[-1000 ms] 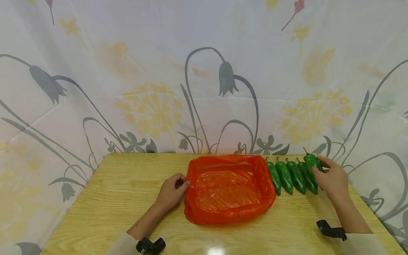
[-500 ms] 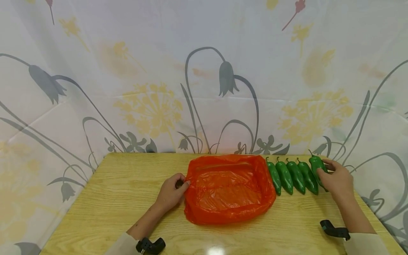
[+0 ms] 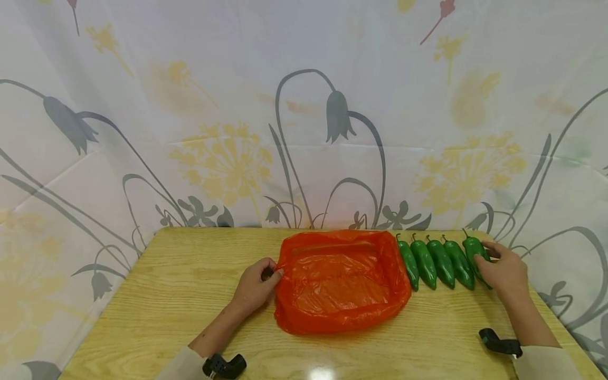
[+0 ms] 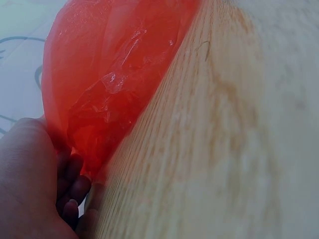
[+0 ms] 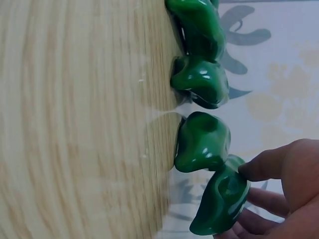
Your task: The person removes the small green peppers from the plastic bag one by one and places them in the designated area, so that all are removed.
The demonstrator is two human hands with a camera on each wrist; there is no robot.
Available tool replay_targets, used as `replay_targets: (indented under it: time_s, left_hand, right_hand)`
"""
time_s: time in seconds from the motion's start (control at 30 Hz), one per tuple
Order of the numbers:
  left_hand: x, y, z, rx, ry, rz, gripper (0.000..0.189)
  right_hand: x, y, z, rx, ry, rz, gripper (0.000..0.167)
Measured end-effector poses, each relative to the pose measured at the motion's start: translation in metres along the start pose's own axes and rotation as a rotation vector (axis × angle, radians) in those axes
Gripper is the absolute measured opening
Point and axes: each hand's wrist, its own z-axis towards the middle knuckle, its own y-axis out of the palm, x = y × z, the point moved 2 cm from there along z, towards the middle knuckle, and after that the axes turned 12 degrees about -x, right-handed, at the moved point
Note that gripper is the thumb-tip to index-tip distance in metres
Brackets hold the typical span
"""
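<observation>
In the head view, my right hand [image 3: 505, 269] holds a glossy green pepper [image 3: 476, 256] between thumb and fingers, at the right end of a row of similar peppers [image 3: 440, 264]. The right wrist view shows the held pepper [image 5: 224, 196] tilted, its side right against its neighbour [image 5: 203, 142]. A red plastic bag [image 3: 339, 285], spread wide with its mouth up like a shallow basin, lies left of the row. At the bag's left edge my left hand [image 3: 256, 285] pinches the rim, thumb on top. In the left wrist view, curled fingers [image 4: 75, 186] sit under the bag's side [image 4: 109, 84].
All of this stands on a light wood-grain table [image 3: 190, 274], near its back edge. Behind it hangs a pale cloth [image 3: 214, 105] printed with flowers. The right end of the row lies close to the table's right edge.
My right hand has moved right and slightly down with its pepper, from over the fourth pepper to the row's right end. The left hand and the bag have stayed in place.
</observation>
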Motion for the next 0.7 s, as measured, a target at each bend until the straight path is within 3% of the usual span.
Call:
replay_targets:
  time_s: [0.7]
  left_hand:
    - [0.0000, -0.0009, 0.0002, -0.007, -0.006, 0.002, 0.009]
  right_hand:
    - [0.0090, 0.0048, 0.0047, -0.042, 0.017, -0.057, 0.059]
